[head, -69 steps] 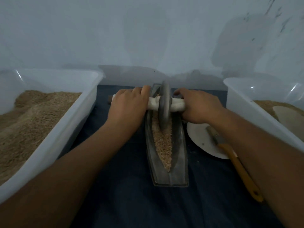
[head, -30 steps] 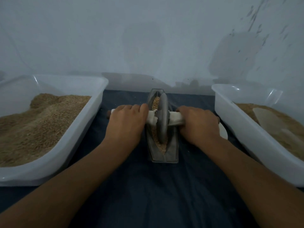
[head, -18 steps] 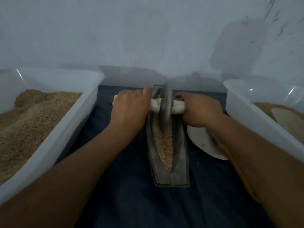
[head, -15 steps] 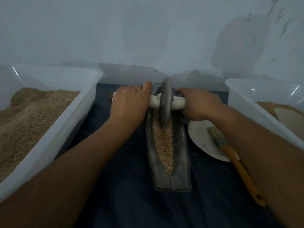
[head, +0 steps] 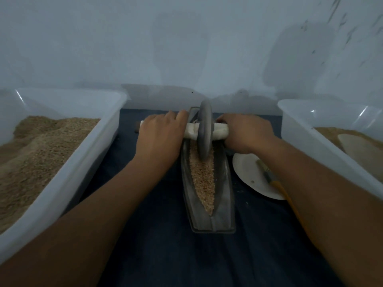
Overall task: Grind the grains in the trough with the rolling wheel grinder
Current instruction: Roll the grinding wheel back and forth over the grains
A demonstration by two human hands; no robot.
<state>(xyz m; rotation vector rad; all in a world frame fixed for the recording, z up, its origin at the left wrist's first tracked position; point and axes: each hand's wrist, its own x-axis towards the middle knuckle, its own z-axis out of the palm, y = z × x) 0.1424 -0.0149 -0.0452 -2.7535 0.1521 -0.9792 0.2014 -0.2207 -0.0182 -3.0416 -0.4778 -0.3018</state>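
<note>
Both palms and the ends of the pale handle [head: 207, 131] were hidden under the hands; the brush [head: 275, 184] was partly covered by the right forearm, and both tubs were cut off by the frame edges. The left hand [head: 160, 137] and the right hand [head: 247, 133] each curled round the handle, one on either side of the grey wheel [head: 205, 133]. The wheel stood upright on edge in the trough [head: 224, 183], toward its far end, with the handle lying crosswise. The trough's long axis ran from the near edge toward the far edge of the dark cloth [head: 165, 255], near its middle. Grains [head: 202, 179] filled the groove, tapering to a point nearward. The white plate [head: 248, 172] lay just right of the trough. The left tub [head: 87, 158] and the right tub [head: 300, 137] held tan grain.
</note>
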